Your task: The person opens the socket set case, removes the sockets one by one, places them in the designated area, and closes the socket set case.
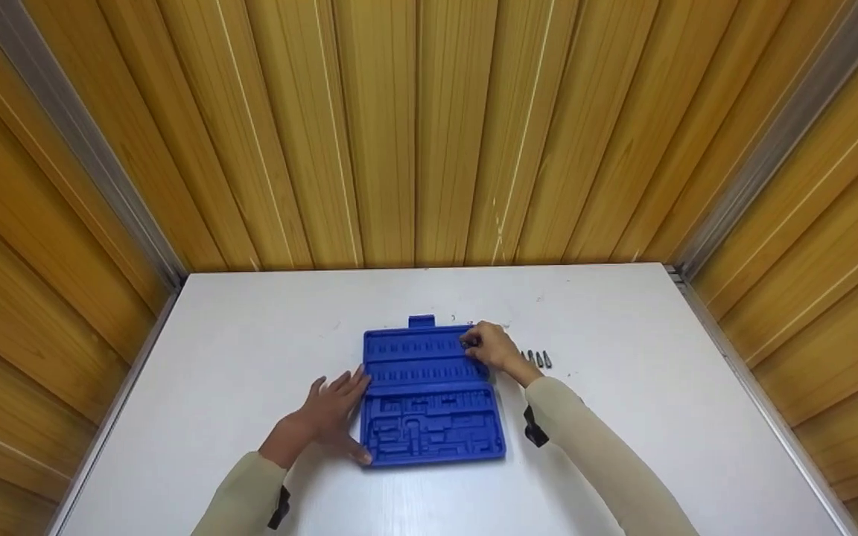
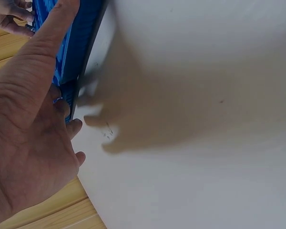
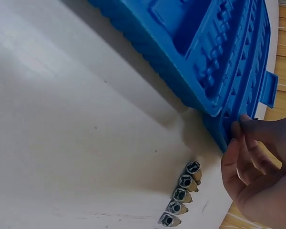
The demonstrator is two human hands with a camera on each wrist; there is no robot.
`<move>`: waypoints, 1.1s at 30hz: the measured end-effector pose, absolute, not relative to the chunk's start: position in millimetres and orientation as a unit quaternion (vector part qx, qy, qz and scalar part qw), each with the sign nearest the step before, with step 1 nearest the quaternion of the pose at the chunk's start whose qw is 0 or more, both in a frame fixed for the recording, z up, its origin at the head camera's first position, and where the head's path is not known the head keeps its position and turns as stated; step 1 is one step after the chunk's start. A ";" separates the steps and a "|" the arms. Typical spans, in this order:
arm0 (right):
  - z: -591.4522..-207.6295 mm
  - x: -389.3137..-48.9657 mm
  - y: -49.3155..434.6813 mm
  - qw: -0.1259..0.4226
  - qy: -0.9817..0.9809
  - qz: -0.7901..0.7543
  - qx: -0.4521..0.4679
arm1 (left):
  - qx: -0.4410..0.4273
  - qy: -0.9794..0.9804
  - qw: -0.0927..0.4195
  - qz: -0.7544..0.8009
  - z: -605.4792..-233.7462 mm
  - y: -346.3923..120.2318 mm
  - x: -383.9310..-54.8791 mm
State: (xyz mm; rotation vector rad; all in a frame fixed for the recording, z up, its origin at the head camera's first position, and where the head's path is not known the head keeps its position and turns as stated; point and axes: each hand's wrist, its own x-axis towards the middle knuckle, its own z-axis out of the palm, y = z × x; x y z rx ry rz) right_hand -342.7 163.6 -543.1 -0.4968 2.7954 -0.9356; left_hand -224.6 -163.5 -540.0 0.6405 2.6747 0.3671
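Observation:
A blue plastic tool case (image 1: pixel 429 387) lies unfolded on the white table, its moulded slots facing up. My left hand (image 1: pixel 328 413) is spread along its left side, the thumb on the near left corner and the fingertips at the edge further back. At the far right corner of the case, my right hand (image 1: pixel 494 346) pinches a small dark socket (image 1: pixel 468 344) over the slots. The fingers mostly hide this piece in the right wrist view. Right of the case, several metal sockets (image 3: pixel 183 195) with tapered ends lie in a row on the table.
The case's latch tab (image 1: pixel 421 321) sticks out at its far edge. Wood-patterned panels (image 1: pixel 414 134) rise behind the white table (image 1: pixel 250 327) and on both sides. Small dark marks dot the tabletop.

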 end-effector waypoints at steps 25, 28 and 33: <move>-523.2 -338.2 185.3 0.198 0.806 -0.545 -0.118 | 0.217 0.949 0.186 0.135 -541.1 -163.4 -225.1; -519.9 -336.0 191.3 0.200 0.816 -0.529 -0.120 | 0.216 0.949 0.188 0.134 -540.5 -162.1 -225.1; -517.8 -333.9 203.3 0.209 0.825 -0.513 -0.115 | 0.217 0.948 0.187 0.137 -538.9 -160.6 -224.4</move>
